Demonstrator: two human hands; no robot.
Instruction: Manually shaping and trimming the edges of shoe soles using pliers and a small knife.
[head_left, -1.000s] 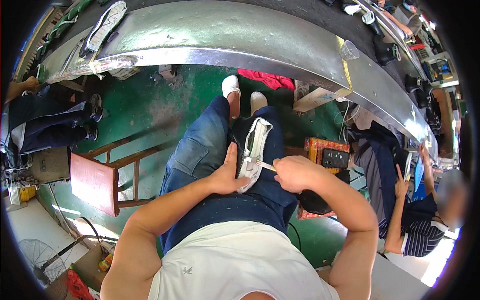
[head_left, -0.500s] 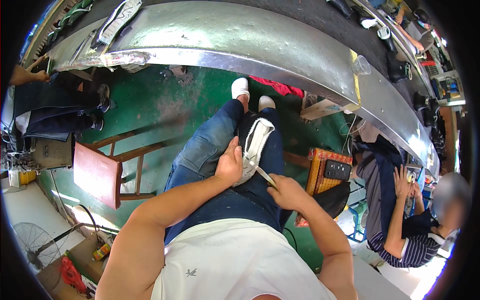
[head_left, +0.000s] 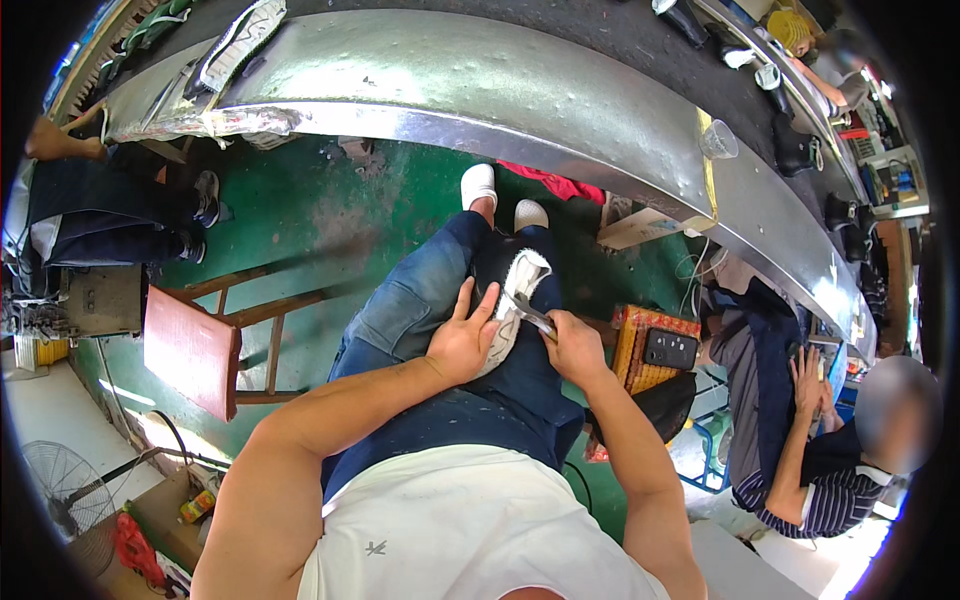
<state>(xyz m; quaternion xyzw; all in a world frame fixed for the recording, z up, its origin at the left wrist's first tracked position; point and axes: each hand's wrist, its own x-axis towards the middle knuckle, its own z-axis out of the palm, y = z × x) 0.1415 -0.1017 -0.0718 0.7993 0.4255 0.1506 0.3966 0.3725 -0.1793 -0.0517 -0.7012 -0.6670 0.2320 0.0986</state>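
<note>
A shoe, white and grey along its upturned bottom with a dark upper, lies across my thighs, its far end raised. My left hand rests against its left side, fingers spread and stretched out, the thumb reaching over its edge. On the other side, my right hand is closed around the end of a slim greyish tool. The tool's tip lies over the middle of the shoe; its exact kind cannot be made out.
A metal-edged bench curves ahead, bearing another shoe bottom and a clear plastic cup. At left stands a stool. To my right are a woven seat with a phone, and a seated co-worker.
The tool has moved up the shoe and turned, with my right hand shifting slightly farther from me. My left fingers have spread apart. The shoe has tilted a little.
</note>
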